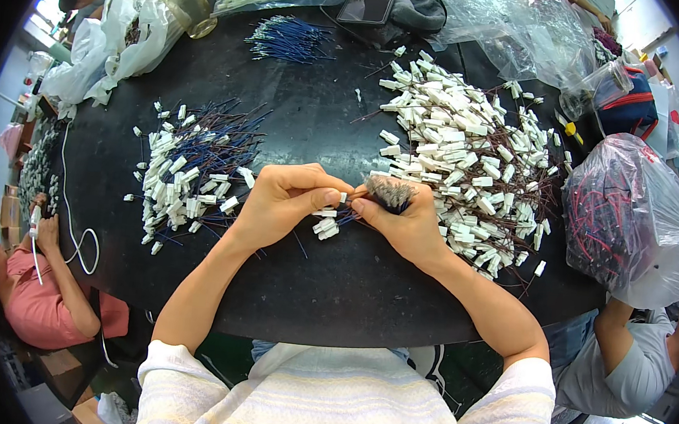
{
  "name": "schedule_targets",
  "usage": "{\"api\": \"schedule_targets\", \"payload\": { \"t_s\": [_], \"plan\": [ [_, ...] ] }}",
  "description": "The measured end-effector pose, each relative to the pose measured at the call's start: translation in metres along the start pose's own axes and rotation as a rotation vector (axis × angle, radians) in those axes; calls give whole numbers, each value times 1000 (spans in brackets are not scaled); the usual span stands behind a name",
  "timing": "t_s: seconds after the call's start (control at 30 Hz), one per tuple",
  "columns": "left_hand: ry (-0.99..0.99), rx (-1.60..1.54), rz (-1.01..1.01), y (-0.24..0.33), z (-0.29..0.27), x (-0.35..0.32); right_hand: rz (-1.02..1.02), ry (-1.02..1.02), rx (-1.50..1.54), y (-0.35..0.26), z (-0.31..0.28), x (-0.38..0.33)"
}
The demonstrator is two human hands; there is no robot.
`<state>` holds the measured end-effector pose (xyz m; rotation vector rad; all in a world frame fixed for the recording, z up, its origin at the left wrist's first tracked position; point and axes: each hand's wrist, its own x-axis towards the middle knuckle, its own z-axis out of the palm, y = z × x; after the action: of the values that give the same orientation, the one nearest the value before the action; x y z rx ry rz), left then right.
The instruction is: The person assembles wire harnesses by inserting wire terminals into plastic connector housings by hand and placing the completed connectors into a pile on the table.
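My left hand (283, 201) pinches a small white connector (343, 198) between thumb and finger. Close beside it, my right hand (408, 227) is closed round a bundle of thin dark wires (391, 194) with greyish tips. The fingertips of both hands nearly meet at the connector; whether a wire is inside it is too small to tell. Just below the fingers lie a few white connectors (325, 227) with blue wires. Left of my hands is a heap of white connectors on blue wires (179, 171). A larger heap of white connectors on brown wires (471, 155) spreads to the right.
A bunch of blue wires (288, 39) lies farther back on the black table (301, 289). Behind it are a phone (368, 3) and clear plastic bags (521, 35). A filled plastic bag (630, 219) stands at the right edge. Other people sit at left and right.
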<state>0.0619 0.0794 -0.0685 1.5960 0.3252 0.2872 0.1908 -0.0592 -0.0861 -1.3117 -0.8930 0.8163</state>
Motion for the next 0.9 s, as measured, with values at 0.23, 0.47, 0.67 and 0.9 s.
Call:
{"api": "schedule_targets", "payload": {
  "t_s": [0.23, 0.47, 0.67, 0.9],
  "plan": [
    [61, 269, 137, -2, 3, 2, -23, 35, 4, 4, 1, 1],
    [-37, 295, 18, 15, -11, -2, 40, 44, 27, 1, 3, -1],
    [-84, 837, 390, 8, 15, -9, -70, 26, -27, -5, 7, -2],
    [213, 1454, 231, 63, -56, -30, 88, 74, -93, -3, -4, -4]
  ]
}}
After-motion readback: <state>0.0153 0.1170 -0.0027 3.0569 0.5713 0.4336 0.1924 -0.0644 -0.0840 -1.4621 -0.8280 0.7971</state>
